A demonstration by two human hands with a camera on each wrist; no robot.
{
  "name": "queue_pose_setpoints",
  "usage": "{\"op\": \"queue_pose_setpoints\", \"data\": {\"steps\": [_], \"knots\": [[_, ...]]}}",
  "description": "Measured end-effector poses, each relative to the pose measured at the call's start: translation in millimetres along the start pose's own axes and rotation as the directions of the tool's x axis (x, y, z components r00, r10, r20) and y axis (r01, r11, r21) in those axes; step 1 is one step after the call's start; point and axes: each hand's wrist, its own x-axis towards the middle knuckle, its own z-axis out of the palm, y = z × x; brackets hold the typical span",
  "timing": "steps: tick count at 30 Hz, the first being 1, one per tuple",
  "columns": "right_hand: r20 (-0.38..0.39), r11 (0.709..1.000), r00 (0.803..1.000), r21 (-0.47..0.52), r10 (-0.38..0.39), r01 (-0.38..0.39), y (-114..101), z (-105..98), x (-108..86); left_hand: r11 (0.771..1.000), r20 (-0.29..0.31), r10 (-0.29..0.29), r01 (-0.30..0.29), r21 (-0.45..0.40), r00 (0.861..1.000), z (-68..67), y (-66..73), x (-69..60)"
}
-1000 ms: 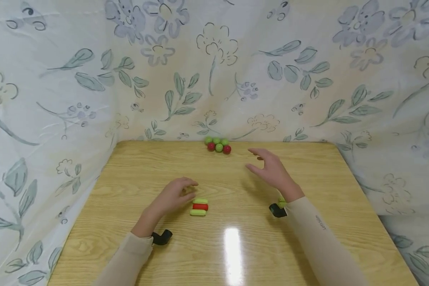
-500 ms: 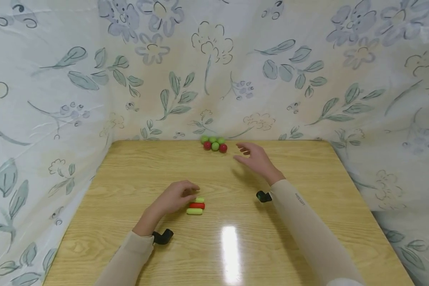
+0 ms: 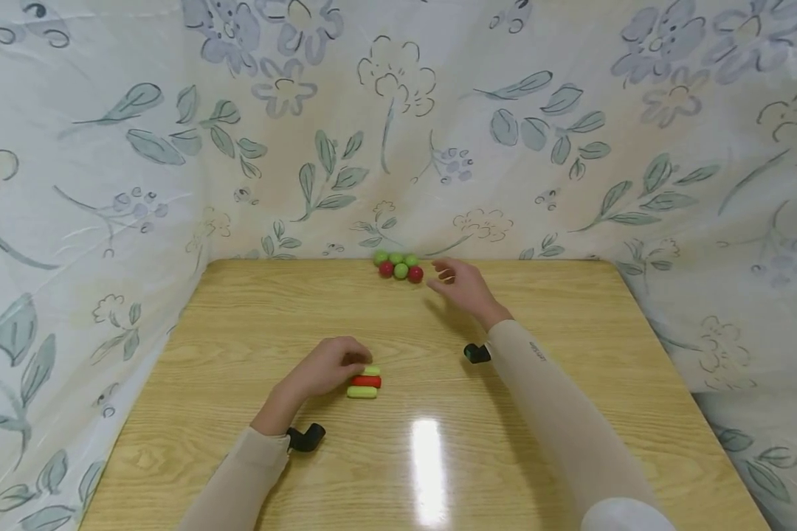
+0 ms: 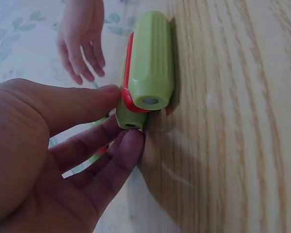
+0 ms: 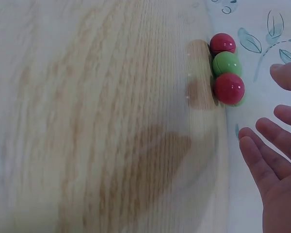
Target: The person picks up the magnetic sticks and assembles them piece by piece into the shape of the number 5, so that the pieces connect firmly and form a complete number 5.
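My left hand [image 3: 328, 369] pinches the far green stick [image 3: 373, 371], beside a red stick [image 3: 367, 381], at 7 o'clock from the nearer red ball [image 3: 415, 274]. The stick looks light, stiff, slick; I'd hold its sides near the end. My right hand [image 3: 463, 285], fingers spread, sits apart at that ball's 3 o'clock; cupping should prevent rolling.

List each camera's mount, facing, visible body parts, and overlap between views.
Head: worn on the head, facing forward and down over the table; left hand, right hand and both sleeves show.
Left wrist: on that wrist, facing the rods up close; left hand large in front, right hand at upper left.
Right wrist: on that wrist, facing the table's edge and balls; right hand partly in frame.
Shared: head and left wrist both show the rods and both hands.
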Motion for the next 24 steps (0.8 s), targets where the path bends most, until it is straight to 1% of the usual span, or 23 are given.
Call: {"op": "queue_pose_setpoints", "data": {"steps": [6,10,13,16,21,24], "knots": [[-0.008,1.000,1.000,-0.009,0.012,-0.012,0.3,2.6,0.6,1.000,-0.006,-0.003,0.003,0.029,1.000,1.5,2.0,2.3],[-0.006,1.000,1.000,-0.007,0.021,-0.021,1.4,2.8,0.0,0.995,-0.015,0.004,-0.003,0.102,1.000,3.3,3.5,4.1],[-0.006,0.999,1.000,-0.012,0.030,-0.030,2.9,1.4,-0.8,0.985,-0.013,0.014,-0.012,0.172,1.000,4.2,5.4,5.2],[-0.007,0.999,0.999,-0.007,0.033,-0.033,3.6,-0.5,-1.5,0.977,-0.010,0.013,-0.011,0.214,1.000,4.8,6.3,6.1],[-0.002,0.999,0.999,0.004,0.037,-0.037,3.2,-3.8,-2.1,0.976,-0.008,-0.003,0.005,0.219,1.000,3.4,8.4,9.1],[0.000,0.999,0.999,0.000,0.034,-0.034,4.0,-5.0,-1.7,0.979,-0.018,-0.003,0.007,0.206,1.000,1.8,11.4,14.7]]}}
